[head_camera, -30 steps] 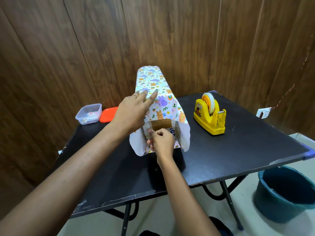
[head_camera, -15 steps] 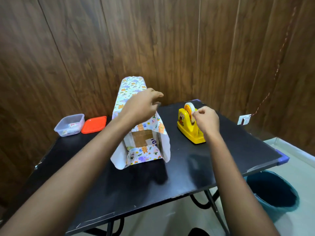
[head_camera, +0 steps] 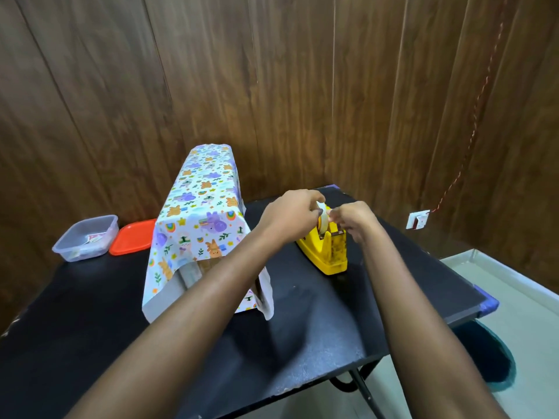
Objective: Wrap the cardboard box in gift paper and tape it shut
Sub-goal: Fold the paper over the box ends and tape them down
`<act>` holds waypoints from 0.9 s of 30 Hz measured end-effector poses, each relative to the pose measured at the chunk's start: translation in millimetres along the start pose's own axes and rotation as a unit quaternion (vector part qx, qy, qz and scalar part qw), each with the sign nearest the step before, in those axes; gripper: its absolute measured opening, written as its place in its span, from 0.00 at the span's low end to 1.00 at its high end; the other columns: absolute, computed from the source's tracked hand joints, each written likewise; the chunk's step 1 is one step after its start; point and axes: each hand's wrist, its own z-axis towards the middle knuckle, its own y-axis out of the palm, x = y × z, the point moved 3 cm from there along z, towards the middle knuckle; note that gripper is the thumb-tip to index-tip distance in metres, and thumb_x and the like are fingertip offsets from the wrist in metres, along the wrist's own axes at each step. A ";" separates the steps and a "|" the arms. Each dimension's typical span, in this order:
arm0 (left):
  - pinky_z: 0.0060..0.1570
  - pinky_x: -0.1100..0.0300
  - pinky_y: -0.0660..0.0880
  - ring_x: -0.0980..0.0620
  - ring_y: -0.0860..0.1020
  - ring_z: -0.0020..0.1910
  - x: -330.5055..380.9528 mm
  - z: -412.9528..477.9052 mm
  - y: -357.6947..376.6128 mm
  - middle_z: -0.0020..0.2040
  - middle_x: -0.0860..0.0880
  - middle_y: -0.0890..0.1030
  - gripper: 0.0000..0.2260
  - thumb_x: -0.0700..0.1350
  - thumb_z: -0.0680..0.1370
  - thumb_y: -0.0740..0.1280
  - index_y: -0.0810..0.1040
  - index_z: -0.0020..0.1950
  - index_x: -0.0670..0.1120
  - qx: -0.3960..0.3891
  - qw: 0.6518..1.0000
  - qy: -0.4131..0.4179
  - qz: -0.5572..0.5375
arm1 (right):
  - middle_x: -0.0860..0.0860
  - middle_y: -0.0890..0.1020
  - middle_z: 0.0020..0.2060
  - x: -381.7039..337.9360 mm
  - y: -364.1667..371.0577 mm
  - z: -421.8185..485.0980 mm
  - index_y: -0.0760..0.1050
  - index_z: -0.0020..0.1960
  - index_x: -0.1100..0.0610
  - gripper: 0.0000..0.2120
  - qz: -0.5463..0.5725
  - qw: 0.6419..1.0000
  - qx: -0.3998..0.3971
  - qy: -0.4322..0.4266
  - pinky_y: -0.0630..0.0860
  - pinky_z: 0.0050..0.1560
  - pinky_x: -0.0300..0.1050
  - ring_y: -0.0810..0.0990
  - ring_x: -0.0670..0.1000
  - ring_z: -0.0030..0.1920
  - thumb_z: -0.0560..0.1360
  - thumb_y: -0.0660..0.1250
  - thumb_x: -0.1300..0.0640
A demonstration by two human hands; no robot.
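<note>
A long cardboard box (head_camera: pixel 193 272) lies on the black table (head_camera: pixel 302 343), draped in white gift paper (head_camera: pixel 199 213) printed with cartoon animals. Its near end stands unfolded, with brown cardboard showing under the flaps. To its right sits a yellow tape dispenser (head_camera: pixel 328 251) holding a tape roll (head_camera: pixel 323 223). My left hand (head_camera: pixel 290 216) grips the roll from the left, its forearm crossing in front of the box's open end. My right hand (head_camera: pixel 354 220) pinches the tape end at the top of the roll.
A clear plastic tub (head_camera: pixel 86 237) and its orange lid (head_camera: pixel 133 237) lie at the table's back left. Wood-panelled walls close in behind. A teal bucket (head_camera: pixel 490 358) stands on the floor past the table's right corner. A wall socket (head_camera: pixel 419 220) is at the right.
My left hand has left the top of the wrapped box and joined my right hand at the tape roll. The paper's near flap now hangs loose.
</note>
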 end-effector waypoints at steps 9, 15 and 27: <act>0.55 0.49 0.75 0.52 0.77 0.55 -9.7 -17.4 -29.7 0.56 0.51 0.80 0.14 0.43 0.79 0.62 0.75 0.64 0.47 0.070 0.995 0.036 -0.058 | 0.52 0.74 0.29 59.6 -4.7 -18.3 0.71 0.32 0.58 0.17 0.019 0.999 -0.016 0.042 0.62 0.29 0.39 0.70 0.46 0.27 0.79 0.63 0.55; 0.55 0.50 0.75 0.53 0.78 0.55 -20.7 -34.5 -49.2 0.54 0.51 0.81 0.12 0.42 0.79 0.62 0.77 0.62 0.46 0.119 0.989 0.060 -0.071 | 0.50 0.76 0.25 72.8 8.0 -23.1 0.71 0.32 0.58 0.18 0.150 0.988 0.025 0.020 0.66 0.32 0.39 0.72 0.47 0.28 0.77 0.65 0.49; 0.57 0.57 0.70 0.51 0.76 0.59 -66.9 -69.5 -82.9 0.61 0.51 0.78 0.13 0.42 0.79 0.62 0.77 0.63 0.47 0.167 0.986 0.026 0.004 | 0.48 0.77 0.21 88.7 30.4 -44.9 0.71 0.37 0.57 0.13 0.456 0.884 -0.055 0.082 0.74 0.27 0.35 0.79 0.46 0.28 0.79 0.61 0.54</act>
